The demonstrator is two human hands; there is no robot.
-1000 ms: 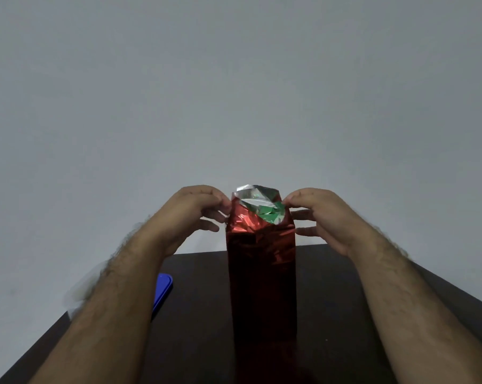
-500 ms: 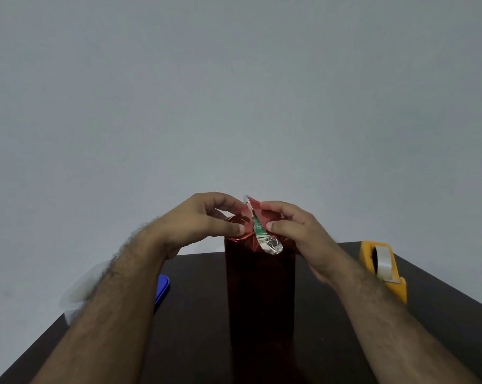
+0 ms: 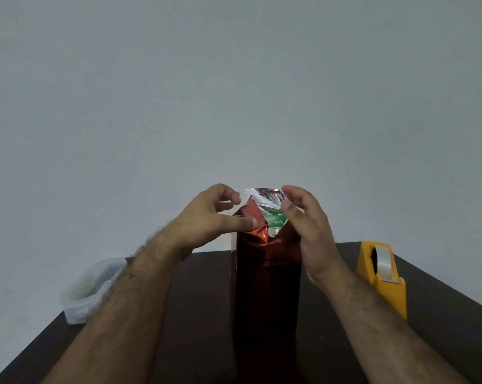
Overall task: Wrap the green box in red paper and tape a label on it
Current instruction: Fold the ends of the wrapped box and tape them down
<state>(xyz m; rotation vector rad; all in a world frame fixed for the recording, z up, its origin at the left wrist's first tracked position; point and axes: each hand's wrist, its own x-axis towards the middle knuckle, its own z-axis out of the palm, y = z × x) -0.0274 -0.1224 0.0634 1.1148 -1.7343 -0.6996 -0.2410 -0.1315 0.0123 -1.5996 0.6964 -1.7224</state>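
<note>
The green box stands upright in the middle of the dark table, its sides covered by shiny red paper. At the top the paper is unfolded, showing its silver inner side and a patch of the green box. My left hand is at the top left corner: its thumb presses the red flap and its curled fingers touch the silver edge above. My right hand is at the top right corner and pinches the paper edge between thumb and fingers.
A yellow tape dispenser with a clear roll stands on the table to the right of the box. A clear plastic container sits at the table's left edge. A plain grey wall is behind.
Half a second ago both hands pinched the top flaps together over the box. Now they have moved apart to the corners, and the silver lining and the green box top show again.
</note>
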